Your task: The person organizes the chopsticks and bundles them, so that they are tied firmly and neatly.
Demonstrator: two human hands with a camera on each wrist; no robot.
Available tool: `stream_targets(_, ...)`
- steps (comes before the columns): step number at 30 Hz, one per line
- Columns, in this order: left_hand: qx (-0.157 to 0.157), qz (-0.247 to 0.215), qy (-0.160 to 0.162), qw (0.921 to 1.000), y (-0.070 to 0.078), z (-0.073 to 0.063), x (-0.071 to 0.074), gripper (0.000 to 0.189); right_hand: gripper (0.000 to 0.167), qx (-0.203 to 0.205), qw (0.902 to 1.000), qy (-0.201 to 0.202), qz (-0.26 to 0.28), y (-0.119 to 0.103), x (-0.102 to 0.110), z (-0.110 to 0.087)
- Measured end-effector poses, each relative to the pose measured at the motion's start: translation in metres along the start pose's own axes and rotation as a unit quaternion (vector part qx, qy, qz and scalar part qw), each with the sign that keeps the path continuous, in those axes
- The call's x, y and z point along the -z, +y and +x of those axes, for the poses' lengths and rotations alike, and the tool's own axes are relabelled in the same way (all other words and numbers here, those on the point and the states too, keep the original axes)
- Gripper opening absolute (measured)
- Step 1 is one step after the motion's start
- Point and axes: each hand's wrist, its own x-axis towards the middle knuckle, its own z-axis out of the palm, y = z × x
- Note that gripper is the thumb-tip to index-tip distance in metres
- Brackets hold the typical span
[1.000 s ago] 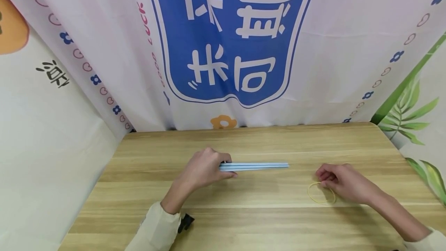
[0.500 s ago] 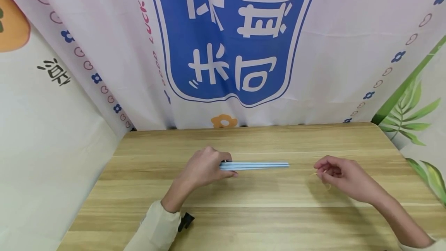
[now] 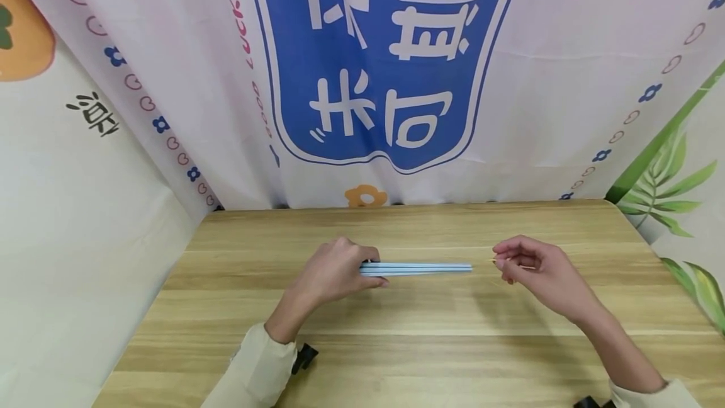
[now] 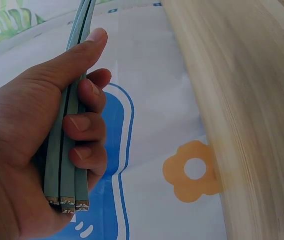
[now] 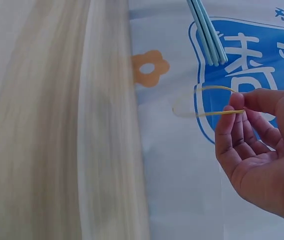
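My left hand [image 3: 337,272] grips a bundle of light blue chopsticks [image 3: 419,268] around their thick ends. Their narrow tips point right, above the table. In the left wrist view the fingers and thumb wrap the chopsticks [image 4: 54,162], whose square ends show below the hand. A thin yellow rubber band [image 5: 216,113] hangs in a loop from my right hand [image 3: 538,269], pinched between thumb and fingertips. That hand is just right of the chopstick tips, apart from them. In the head view the band is mostly hidden and very faint.
Both hands are over a wood-grain table [image 3: 396,357]. Behind it hangs a white curtain [image 3: 538,112] with a large blue printed panel. A pale wall covering [image 3: 85,219] stands at the left, and a leaf-printed one [image 3: 668,187] at the right.
My right hand has risen and moved left with the rubber band, closer to the chopstick tips. The left hand and the chopsticks have stayed nearly still.
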Motion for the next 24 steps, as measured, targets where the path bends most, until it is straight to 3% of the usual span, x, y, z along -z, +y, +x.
stream_targets(24, -0.005, 0.01, 0.008, 0.9999, 0.002, 0.001, -0.005, 0.031, 0.02, 0.013, 0.9972, 0.011, 0.073, -0.024, -0.025, 0.017)
